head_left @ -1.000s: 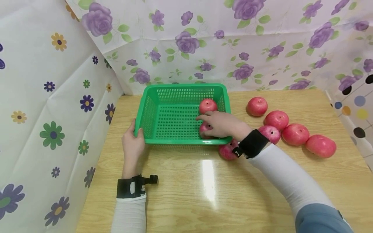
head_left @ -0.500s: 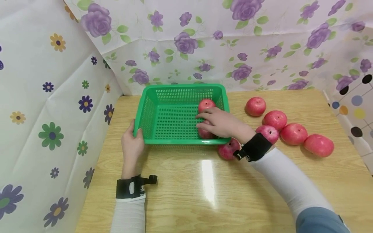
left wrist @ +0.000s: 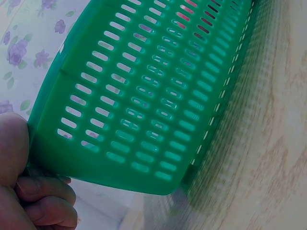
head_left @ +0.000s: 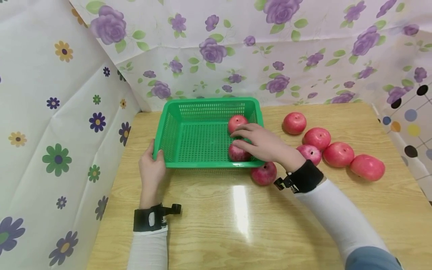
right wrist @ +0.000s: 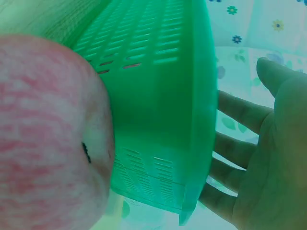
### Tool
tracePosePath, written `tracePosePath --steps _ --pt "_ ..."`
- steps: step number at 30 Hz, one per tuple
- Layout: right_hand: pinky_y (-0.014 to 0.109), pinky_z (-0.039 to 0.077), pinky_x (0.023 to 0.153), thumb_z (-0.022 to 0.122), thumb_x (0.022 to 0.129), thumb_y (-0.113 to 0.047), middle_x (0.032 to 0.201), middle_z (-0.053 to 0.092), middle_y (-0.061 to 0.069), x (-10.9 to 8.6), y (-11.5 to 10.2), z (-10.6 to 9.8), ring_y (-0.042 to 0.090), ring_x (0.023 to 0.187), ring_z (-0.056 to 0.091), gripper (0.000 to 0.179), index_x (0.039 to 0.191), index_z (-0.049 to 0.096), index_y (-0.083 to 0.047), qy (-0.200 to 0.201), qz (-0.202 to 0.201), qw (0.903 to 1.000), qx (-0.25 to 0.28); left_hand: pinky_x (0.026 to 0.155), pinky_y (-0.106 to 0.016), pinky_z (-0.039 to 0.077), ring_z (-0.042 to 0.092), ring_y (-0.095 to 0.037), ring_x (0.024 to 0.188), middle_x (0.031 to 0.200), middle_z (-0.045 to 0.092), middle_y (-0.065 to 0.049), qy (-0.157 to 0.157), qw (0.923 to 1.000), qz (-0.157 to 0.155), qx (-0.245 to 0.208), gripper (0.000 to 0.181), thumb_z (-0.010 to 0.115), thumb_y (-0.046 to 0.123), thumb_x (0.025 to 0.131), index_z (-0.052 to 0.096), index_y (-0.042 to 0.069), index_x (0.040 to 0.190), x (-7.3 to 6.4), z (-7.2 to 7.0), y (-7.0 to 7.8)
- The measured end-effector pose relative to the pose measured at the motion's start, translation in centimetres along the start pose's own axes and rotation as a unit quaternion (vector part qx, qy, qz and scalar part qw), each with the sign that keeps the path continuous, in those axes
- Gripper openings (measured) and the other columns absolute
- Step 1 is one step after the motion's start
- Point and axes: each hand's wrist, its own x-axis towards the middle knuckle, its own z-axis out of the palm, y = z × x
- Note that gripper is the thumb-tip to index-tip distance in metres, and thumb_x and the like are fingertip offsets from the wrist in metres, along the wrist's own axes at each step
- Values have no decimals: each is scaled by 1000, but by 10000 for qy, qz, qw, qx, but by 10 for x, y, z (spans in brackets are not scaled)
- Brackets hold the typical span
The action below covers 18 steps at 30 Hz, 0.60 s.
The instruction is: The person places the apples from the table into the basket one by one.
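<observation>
Basket (head_left: 209,165) on table (head_left: 202,225) — two apples (head_left: 237,154) inside, one (head_left: 264,174) before, five (head_left: 338,154) right

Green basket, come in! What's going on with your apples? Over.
Left hand grips green basket's left rim. Right hand relaxed over right end. Two apples inside. Six apples outside, one by near right corner, maybe in the way.

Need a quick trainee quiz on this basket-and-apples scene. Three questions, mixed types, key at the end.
1. How many apples lie outside the basket?
2. True or false: the left grip holds an apple.
3. The right grip is: A) over the basket's left end; B) over its right end; C) beneath it.

Key: 1. Six. 2. False; it holds the basket. 3. B.
</observation>
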Motion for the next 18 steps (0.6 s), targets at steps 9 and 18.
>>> tracePosePath --steps 9,18 --pt "55 35 112 48 102 -49 154 35 8 -18 9 0 26 140 28 49 139 56 -20 589 24 9969 526 108 -40 43 41 -21 131 151 40 -18 -8 10000 11 -77 52 47 11 102 33 1 151 0 0 0" --pt "53 47 101 56 101 -37 145 48 1 -45 17 -3 20 132 41 33 132 61 -27 1532 -18 9829 1019 108 -40 43 42 -21 131 151 40 -18 -20 10000 -25 1 52 47 12 102 33 2 151 0 0 -1"
